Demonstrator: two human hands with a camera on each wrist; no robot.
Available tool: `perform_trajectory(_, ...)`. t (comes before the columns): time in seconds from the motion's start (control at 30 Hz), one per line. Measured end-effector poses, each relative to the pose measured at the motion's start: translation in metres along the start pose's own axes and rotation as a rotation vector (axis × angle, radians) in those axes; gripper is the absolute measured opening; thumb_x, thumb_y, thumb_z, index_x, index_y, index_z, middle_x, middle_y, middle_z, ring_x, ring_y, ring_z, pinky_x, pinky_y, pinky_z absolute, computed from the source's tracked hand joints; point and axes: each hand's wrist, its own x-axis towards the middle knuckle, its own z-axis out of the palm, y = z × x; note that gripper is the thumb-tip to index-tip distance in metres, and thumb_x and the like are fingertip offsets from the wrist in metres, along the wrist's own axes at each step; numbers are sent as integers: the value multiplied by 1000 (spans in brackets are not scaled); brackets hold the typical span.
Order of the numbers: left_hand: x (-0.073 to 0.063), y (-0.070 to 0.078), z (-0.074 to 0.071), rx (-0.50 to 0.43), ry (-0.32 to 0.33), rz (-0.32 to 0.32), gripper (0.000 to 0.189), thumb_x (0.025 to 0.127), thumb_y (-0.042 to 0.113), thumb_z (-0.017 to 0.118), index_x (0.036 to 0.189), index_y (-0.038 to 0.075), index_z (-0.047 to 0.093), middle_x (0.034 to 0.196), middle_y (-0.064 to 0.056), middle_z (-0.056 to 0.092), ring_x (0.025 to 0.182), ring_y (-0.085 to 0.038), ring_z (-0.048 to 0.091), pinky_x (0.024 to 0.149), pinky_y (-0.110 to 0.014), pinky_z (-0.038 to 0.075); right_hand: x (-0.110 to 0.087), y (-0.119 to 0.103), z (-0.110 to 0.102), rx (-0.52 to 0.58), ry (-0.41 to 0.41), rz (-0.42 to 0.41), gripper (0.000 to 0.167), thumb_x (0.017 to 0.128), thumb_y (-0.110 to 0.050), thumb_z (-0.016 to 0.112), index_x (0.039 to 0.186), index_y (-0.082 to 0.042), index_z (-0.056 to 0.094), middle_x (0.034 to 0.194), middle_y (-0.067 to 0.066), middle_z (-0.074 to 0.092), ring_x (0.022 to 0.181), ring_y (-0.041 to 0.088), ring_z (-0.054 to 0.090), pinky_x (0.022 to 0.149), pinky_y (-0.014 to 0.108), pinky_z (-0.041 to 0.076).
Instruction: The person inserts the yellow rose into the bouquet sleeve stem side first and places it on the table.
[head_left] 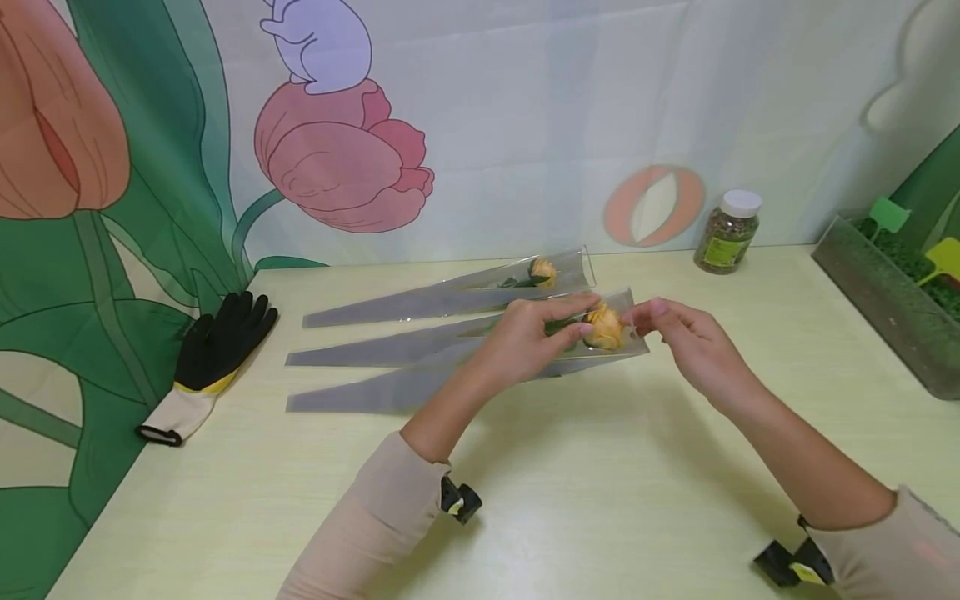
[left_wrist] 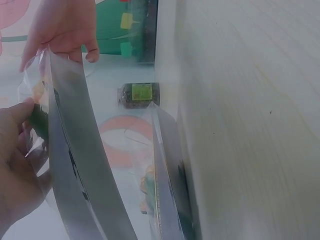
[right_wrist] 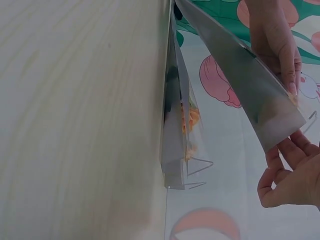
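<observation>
My left hand [head_left: 528, 337] pinches a clear-fronted, grey-backed flower sleeve [left_wrist: 75, 125] from its upper side, beside the yellow-orange rose [head_left: 604, 327] inside it. In both wrist views this sleeve is raised and tilted above the table. At its wide mouth, my right hand [head_left: 693, 346] has bent fingers, with thumb and fingertips at the film's edge close to the petals; some fingers are hidden behind the sleeve in the left wrist view. A second sleeve [head_left: 360, 314] lies behind, holding another rose [head_left: 543, 272]. The third sleeve [head_left: 352, 396] lies in front, partly covered by my left arm.
A black and white work glove [head_left: 217, 350] lies at the table's left edge. Toward the back right stands a white-lidded jar [head_left: 727, 233]. A clear planter box [head_left: 885, 308] with greenery sits along the right side. Behind the table hangs a printed cloth [head_left: 510, 125].
</observation>
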Motion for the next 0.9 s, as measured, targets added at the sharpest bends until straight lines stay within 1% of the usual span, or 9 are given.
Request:
perform_trajectory(0.07,0,0,0,5,0,0,40,90,22,61,129,13,57,129,-2,54,64,-8,51,61,-21,39,0,0,1,-20,-9,-11,51,102,-36,29,112,5,58,110,19,56,105,24,46,92,56,29)
perform_trajectory(0.13,0,0,-1,9,-3,-2,40,90,22,60,129,13,56,129,-2,54,83,-8,59,67,-20,40,0,0,1,-52,-18,-21,51,102,-35,29,114,5,59,113,21,56,108,27,45,94,57,29)
perform_trajectory(0.2,0,0,-1,12,-9,-2,40,91,23,60,129,13,56,129,-2,53,103,-8,57,70,-20,41,0,1,2,-79,-35,-30,52,102,-36,29,116,4,59,116,21,56,110,30,45,94,58,29)
perform_trajectory(0.27,0,0,-1,12,-14,-1,40,91,23,59,130,13,56,130,-3,53,114,-10,51,74,-20,41,0,2,3,-84,-65,-33,51,102,-36,30,117,3,59,118,20,55,111,32,45,94,58,30)
perform_trajectory(0.37,0,-1,0,10,-12,8,39,91,22,59,129,12,56,130,-3,53,119,-11,47,82,-20,42,1,3,3,-77,-125,-31,51,102,-36,29,122,2,57,122,19,52,114,34,43,94,60,29)
perform_trajectory(0.5,0,-3,0,-4,-2,16,38,90,20,60,127,10,58,129,-4,53,119,-11,47,80,-19,43,2,5,2,-53,-199,-45,49,103,-34,29,123,2,55,125,19,50,118,37,38,94,62,26)
perform_trajectory(0.7,-1,-3,0,-33,-13,10,39,91,20,59,127,8,57,130,-6,53,118,-11,49,62,-20,41,3,6,4,-40,-235,-71,47,103,-32,30,123,2,55,124,18,51,118,36,39,93,62,27)
perform_trajectory(0.8,-1,-2,0,-29,-15,3,38,91,19,59,128,9,58,130,-7,52,94,-11,60,52,-21,35,4,5,7,-38,-238,-81,46,103,-30,30,122,3,56,125,20,51,120,38,39,94,62,28)
perform_trajectory(0.9,-1,-1,0,-19,-12,3,38,91,18,60,127,9,58,130,-8,52,61,-13,49,47,-23,31,5,4,8,-32,-245,-87,45,103,-28,31,123,4,56,127,21,51,123,38,38,95,62,27)
